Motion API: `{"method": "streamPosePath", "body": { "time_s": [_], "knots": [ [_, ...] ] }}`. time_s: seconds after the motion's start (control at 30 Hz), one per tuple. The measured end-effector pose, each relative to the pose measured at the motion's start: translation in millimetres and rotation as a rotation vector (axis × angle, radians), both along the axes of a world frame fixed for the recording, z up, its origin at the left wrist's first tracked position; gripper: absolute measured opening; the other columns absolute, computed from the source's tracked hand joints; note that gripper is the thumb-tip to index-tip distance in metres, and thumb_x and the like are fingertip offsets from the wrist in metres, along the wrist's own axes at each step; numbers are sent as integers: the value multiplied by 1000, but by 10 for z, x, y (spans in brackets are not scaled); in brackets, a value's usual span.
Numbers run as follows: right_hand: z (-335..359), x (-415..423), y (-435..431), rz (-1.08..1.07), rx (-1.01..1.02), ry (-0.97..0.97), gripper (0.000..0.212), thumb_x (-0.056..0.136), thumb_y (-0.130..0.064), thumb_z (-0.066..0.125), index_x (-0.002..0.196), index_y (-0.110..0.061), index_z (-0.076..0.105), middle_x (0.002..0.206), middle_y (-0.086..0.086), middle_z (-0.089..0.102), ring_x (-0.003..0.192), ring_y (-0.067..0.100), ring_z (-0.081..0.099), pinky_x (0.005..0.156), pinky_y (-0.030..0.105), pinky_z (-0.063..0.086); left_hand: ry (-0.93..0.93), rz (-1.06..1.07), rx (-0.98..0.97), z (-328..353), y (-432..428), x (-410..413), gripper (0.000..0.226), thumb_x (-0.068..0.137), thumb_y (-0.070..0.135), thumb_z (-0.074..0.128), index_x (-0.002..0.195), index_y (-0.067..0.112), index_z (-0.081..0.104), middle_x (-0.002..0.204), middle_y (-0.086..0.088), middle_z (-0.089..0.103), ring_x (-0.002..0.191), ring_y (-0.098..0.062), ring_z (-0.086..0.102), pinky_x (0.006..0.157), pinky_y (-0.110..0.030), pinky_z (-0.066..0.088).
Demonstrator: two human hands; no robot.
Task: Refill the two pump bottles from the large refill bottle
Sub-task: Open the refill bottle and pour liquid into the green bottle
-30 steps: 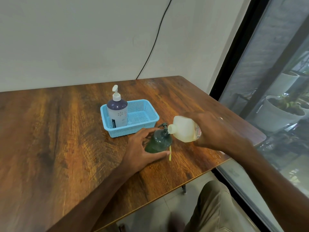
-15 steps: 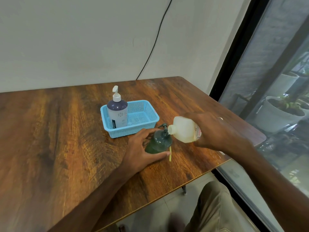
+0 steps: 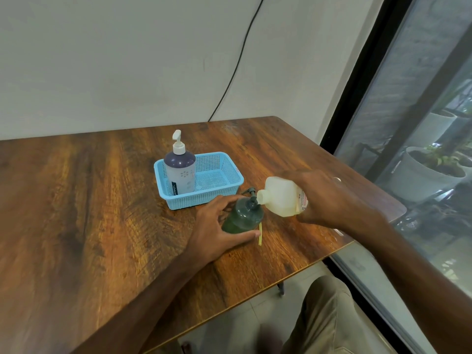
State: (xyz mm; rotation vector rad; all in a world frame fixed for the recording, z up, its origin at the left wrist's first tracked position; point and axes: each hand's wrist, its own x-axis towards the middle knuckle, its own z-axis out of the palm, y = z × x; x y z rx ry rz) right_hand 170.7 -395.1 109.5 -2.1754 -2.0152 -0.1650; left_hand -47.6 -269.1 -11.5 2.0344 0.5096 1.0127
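A: Left hand (image 3: 214,231) wrapped round green pump bottle (image 3: 242,217), steadying it upright on table (image 3: 102,226). Right hand (image 3: 329,200) gripping refill bottle (image 3: 279,196).

B: Refill bottle orientation?

A: Tipped near horizontal, long axis left-right, neck pointing left and slightly down, mouth right at green bottle's top. Black pump head just behind it.

B: Second pump bottle?

A: Purple, white pump, standing upright in left end of blue basket (image 3: 224,175), just behind the hands. Untouched.
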Motion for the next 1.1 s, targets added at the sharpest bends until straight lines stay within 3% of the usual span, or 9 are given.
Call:
{"method": "streamPosePath", "body": {
  "time_s": [0.1,0.33,0.5,0.7,0.97,1.1],
  "knots": [
    [34,-19,-9,-5,0,-13,84,71,-25,87,146,-28,49,136,-4,61,126,16,54,83,22,36,0,3,-1,-3,1,0,79,64,37,102,133,28,64,126,23,65,122,7,60,95,-6,49],
    [68,-57,-23,13,-4,5,80,71,-23,87,143,-25,52,134,-2,63,125,18,56,83,22,38,-2,3,6,17,-10,-1,77,64,38,102,130,33,63,125,24,65,121,6,60,96,-7,49],
    [60,-42,-20,-1,-9,-2,79,74,-24,86,145,-24,51,136,-1,61,125,16,54,77,11,32,1,-1,7,12,-8,-3,77,64,38,102,131,32,63,125,24,65,121,6,60,96,-6,49],
    [8,-5,-10,-24,-25,12,82,73,-29,86,146,-24,49,140,-1,59,128,17,53,90,19,34,5,1,16,0,2,3,78,64,38,102,131,32,63,125,24,65,121,7,60,96,-4,46],
    [43,-29,-7,3,-8,-7,79,70,-26,87,142,-24,54,132,-1,64,122,18,58,84,23,41,3,1,17,5,-11,1,78,64,36,102,131,29,64,124,23,64,119,12,59,94,-2,45],
    [31,-27,-3,-12,-14,-18,84,69,-29,88,144,-27,51,134,-2,63,125,18,57,90,29,48,0,4,11,-1,-9,-6,78,63,34,102,132,26,65,124,20,66,120,11,59,94,-2,44]
  ]
}}
